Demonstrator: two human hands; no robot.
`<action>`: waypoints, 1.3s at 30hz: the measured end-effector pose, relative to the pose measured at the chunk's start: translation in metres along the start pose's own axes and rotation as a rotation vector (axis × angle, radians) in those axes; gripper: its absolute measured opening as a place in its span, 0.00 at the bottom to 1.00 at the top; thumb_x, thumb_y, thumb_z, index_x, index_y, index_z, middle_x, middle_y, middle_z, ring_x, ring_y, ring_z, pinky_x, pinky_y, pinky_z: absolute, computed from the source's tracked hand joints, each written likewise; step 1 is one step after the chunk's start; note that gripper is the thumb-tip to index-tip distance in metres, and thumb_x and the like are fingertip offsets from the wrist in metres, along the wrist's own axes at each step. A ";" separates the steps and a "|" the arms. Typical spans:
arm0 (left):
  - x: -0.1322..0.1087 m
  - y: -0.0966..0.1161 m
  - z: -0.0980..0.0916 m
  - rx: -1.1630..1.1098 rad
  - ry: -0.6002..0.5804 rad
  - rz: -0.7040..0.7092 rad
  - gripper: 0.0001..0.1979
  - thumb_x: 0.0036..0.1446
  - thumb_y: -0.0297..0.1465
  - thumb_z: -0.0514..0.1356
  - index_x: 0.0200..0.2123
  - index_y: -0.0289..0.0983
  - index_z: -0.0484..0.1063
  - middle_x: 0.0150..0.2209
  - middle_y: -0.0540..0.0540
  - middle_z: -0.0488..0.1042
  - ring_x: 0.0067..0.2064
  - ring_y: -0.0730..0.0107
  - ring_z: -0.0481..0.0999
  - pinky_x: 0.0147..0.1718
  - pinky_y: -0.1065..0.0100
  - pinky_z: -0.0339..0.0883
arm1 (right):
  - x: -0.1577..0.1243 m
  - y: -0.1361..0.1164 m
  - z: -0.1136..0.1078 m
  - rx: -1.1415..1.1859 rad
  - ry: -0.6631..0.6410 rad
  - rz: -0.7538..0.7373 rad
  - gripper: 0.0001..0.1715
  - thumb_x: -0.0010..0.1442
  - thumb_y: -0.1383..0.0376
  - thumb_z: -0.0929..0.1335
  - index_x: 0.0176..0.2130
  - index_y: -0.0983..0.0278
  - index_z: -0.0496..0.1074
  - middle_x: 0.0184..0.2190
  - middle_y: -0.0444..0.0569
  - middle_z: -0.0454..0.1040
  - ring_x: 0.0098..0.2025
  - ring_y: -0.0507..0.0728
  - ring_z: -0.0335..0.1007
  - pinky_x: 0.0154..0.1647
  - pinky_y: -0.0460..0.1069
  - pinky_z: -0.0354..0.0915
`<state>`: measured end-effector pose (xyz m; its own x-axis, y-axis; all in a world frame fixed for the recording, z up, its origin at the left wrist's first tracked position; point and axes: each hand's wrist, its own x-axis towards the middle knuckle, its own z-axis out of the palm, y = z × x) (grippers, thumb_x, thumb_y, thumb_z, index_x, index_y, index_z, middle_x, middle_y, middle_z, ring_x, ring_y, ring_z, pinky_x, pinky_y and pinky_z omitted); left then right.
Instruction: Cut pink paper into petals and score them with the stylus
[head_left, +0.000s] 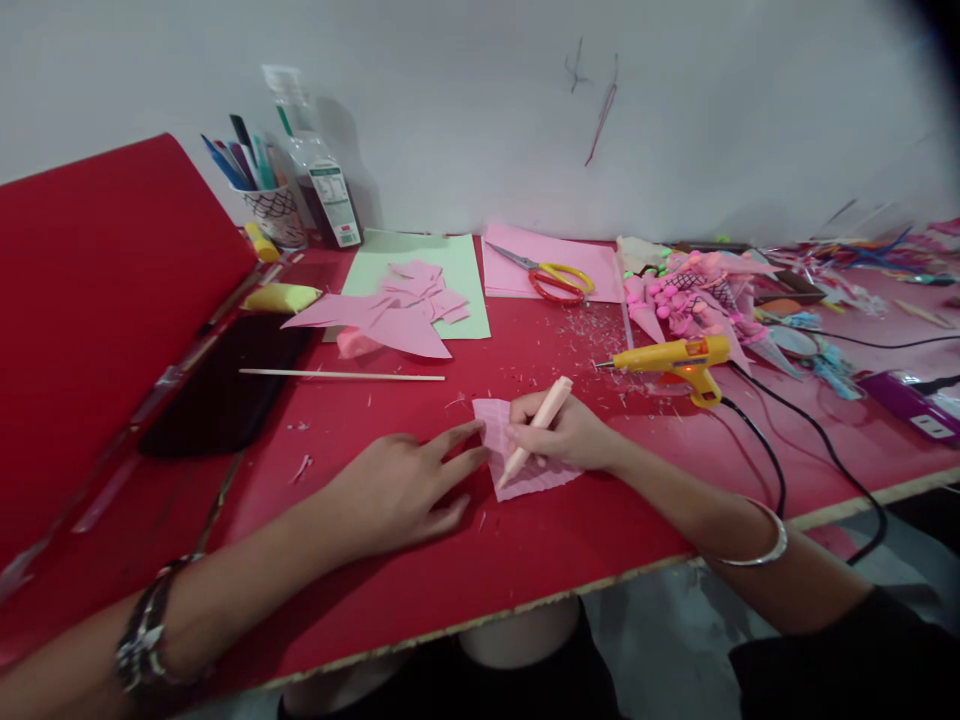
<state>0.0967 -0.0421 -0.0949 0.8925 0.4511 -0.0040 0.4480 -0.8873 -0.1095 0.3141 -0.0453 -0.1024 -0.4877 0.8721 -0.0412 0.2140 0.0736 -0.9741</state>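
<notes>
A small pink piece of paper (534, 482) with crease lines lies on the red tabletop near its front edge. My right hand (574, 432) is closed round a pale peach marker (551, 408), whose tip points down at the lower left corner of the paper. My left hand (409, 490) lies flat with fingers spread, its fingertips at the left edge of the paper. A thin wooden stick (341, 375) lies beyond the left hand. Just past the right hand rests a yellow glue gun (667, 355) with its cord trailing right.
Cut pink paper pieces (420, 300) lie on a pale green sheet (457, 255). Scissors (551, 275) rest on pink sheets (517, 245). Behind stand a pen cup (276, 215) and a bottle (322, 180). Decorated pink cones (697, 290) are piled right; a dark phone (225, 385) lies left.
</notes>
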 end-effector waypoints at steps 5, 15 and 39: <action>-0.001 -0.009 0.001 0.008 0.015 0.081 0.16 0.56 0.34 0.49 0.48 0.42 0.64 0.57 0.44 0.60 0.27 0.72 0.71 0.26 0.66 0.66 | -0.001 -0.001 0.002 -0.012 -0.029 0.023 0.11 0.53 0.65 0.64 0.21 0.66 0.63 0.14 0.39 0.63 0.15 0.45 0.56 0.14 0.39 0.53; -0.001 -0.018 -0.007 0.007 -0.011 0.255 0.19 0.58 0.32 0.49 0.53 0.46 0.60 0.53 0.42 0.63 0.33 0.68 0.73 0.28 0.67 0.64 | 0.000 0.001 0.003 -0.053 -0.091 0.006 0.12 0.53 0.65 0.64 0.21 0.66 0.63 0.14 0.39 0.61 0.16 0.44 0.55 0.14 0.39 0.52; -0.001 -0.014 -0.015 0.025 -0.083 0.234 0.24 0.55 0.31 0.50 0.56 0.51 0.56 0.56 0.42 0.60 0.28 0.70 0.72 0.26 0.66 0.66 | 0.003 0.000 0.000 -0.094 0.041 -0.006 0.12 0.52 0.67 0.63 0.20 0.66 0.60 0.13 0.38 0.62 0.15 0.44 0.55 0.15 0.39 0.53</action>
<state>0.0901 -0.0315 -0.0786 0.9639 0.2408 -0.1138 0.2272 -0.9664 -0.1200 0.3122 -0.0426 -0.1027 -0.4545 0.8904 -0.0248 0.2906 0.1219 -0.9490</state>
